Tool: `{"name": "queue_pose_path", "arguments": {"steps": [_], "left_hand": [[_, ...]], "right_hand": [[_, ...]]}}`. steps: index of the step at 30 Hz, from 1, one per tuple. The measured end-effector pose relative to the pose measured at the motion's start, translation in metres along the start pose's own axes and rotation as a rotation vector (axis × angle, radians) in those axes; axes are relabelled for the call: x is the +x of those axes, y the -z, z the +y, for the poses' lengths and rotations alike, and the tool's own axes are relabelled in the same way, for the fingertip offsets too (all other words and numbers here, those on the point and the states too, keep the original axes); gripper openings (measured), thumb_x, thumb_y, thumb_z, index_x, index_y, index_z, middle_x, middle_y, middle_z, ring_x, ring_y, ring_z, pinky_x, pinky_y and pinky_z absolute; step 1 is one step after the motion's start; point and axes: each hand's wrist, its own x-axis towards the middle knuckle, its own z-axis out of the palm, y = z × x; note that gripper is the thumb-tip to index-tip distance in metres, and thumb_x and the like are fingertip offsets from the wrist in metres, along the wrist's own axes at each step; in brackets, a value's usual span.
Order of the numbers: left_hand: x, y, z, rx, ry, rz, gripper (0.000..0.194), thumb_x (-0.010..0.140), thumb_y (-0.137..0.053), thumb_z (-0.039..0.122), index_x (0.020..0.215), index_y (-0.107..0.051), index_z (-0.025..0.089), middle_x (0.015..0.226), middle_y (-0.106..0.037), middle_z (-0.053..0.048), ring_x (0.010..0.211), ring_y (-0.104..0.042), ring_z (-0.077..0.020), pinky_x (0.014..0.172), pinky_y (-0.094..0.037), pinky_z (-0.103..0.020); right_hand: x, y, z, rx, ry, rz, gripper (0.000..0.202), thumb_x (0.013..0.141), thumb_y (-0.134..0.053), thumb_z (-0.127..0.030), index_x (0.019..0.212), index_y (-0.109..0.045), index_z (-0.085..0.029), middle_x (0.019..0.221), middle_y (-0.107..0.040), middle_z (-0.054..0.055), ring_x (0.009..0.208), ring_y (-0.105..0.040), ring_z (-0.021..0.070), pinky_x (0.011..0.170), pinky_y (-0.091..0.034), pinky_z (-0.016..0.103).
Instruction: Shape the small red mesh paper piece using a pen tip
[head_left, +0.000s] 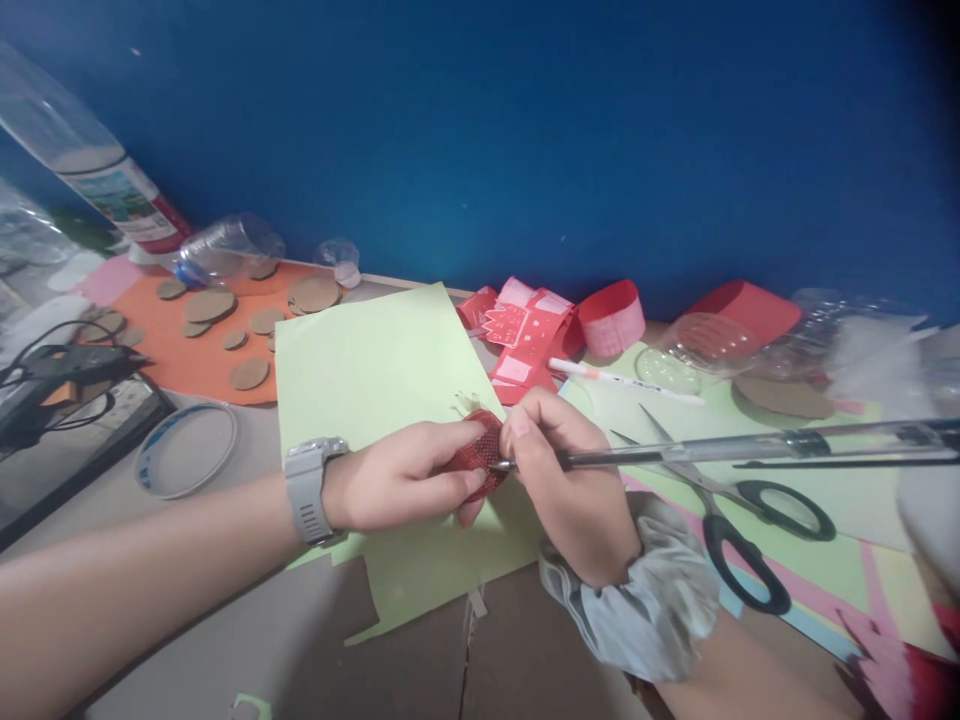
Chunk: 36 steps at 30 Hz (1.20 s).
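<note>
Over a light green paper sheet (360, 370), my left hand (412, 475) pinches a small dark red patterned piece (489, 450) between thumb and fingers. A grey watch (307, 492) is on that wrist. My right hand (570, 475) is closed around a pen (622, 456), whose tip meets the red piece. The pen's long clear barrel points off to the right. A small pale green bit (466, 402) shows at the top of the red piece. A grey-green scrunchie (645, 600) circles my right wrist.
Black-handled scissors (720, 500) lie open at right on coloured papers. Red paper shapes (532, 335) and a white marker (622, 380) sit behind my hands. At left are cardboard discs on orange paper (169, 350), a tape ring (186, 450), a glue gun (64, 385) and plastic bottles (112, 175).
</note>
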Motion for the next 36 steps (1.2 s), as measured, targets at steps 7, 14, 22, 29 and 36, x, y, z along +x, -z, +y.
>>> {"name": "queue_pose_path", "arguments": {"steps": [7, 14, 22, 29, 36], "left_hand": [[0.0006, -0.0003, -0.0024, -0.016, -0.002, -0.002, 0.014, 0.098, -0.039, 0.019, 0.095, -0.052, 0.013, 0.078, -0.063, -0.005, 0.069, -0.055, -0.0151, 0.068, -0.046, -0.027], [0.0004, 0.0001, -0.0030, -0.019, -0.012, -0.002, 0.015, 0.098, -0.039, 0.020, 0.093, -0.052, 0.014, 0.078, -0.062, -0.005, 0.069, -0.055, -0.0152, 0.068, -0.046, -0.028], [-0.0006, 0.0004, -0.0018, -0.013, -0.003, 0.002, 0.015, 0.098, -0.040, 0.021, 0.091, -0.051, 0.014, 0.078, -0.062, -0.005, 0.068, -0.054, -0.0146, 0.067, -0.045, -0.026], [0.0001, -0.0001, -0.0024, -0.043, -0.006, -0.001, 0.015, 0.098, -0.039, 0.020, 0.090, -0.050, 0.014, 0.078, -0.063, -0.006, 0.070, -0.055, -0.0158, 0.069, -0.045, -0.028], [0.0001, -0.0008, -0.0013, -0.082, -0.056, 0.036, 0.016, 0.099, -0.039, 0.021, 0.089, -0.050, 0.014, 0.078, -0.064, -0.008, 0.073, -0.057, -0.0168, 0.075, -0.046, -0.029]], "right_hand": [[0.0002, -0.0002, -0.0005, -0.012, 0.005, -0.002, 0.027, 0.089, -0.042, -0.016, 0.063, -0.037, -0.021, 0.056, -0.035, -0.005, 0.052, -0.035, 0.0101, 0.048, -0.031, 0.023], [0.0000, -0.0004, -0.0011, -0.010, 0.007, -0.008, 0.027, 0.088, -0.043, -0.015, 0.063, -0.037, -0.021, 0.055, -0.036, -0.005, 0.051, -0.035, 0.0104, 0.049, -0.031, 0.023], [0.0004, 0.0001, -0.0006, -0.013, -0.007, -0.009, 0.026, 0.088, -0.043, -0.015, 0.063, -0.038, -0.021, 0.056, -0.035, -0.005, 0.053, -0.035, 0.0109, 0.049, -0.030, 0.024], [-0.0003, -0.0001, 0.0010, 0.016, -0.030, -0.020, 0.027, 0.091, -0.042, -0.015, 0.064, -0.038, -0.021, 0.055, -0.035, -0.006, 0.051, -0.035, 0.0098, 0.049, -0.031, 0.023], [-0.0027, 0.0026, 0.0014, 0.160, -0.078, 0.038, 0.032, 0.096, -0.042, -0.027, 0.065, -0.042, -0.020, 0.059, -0.042, -0.004, 0.051, -0.037, 0.0095, 0.045, -0.029, 0.023]]}}
